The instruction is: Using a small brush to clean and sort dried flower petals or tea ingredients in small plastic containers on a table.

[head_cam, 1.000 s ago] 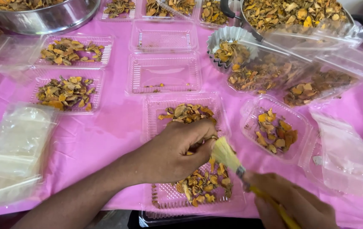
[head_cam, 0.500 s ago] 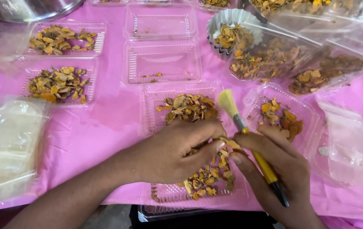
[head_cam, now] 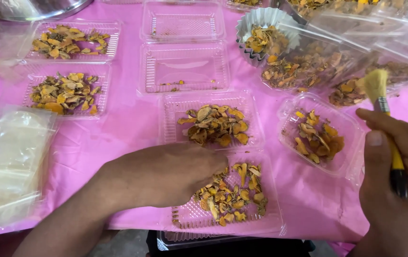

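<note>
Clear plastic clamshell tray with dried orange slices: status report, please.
Left hand rests in near clear plastic clamshell tray. Right hand holds yellow-handled brush, raised. Nothing in the way.

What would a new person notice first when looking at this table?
First, the bright pink tablecloth covered with clear plastic trays of dried orange-yellow slices. At the near edge, the left hand rests on the slices in the open hinged tray. On the right, the right hand holds a yellow-handled brush upright, bristles up.
</note>
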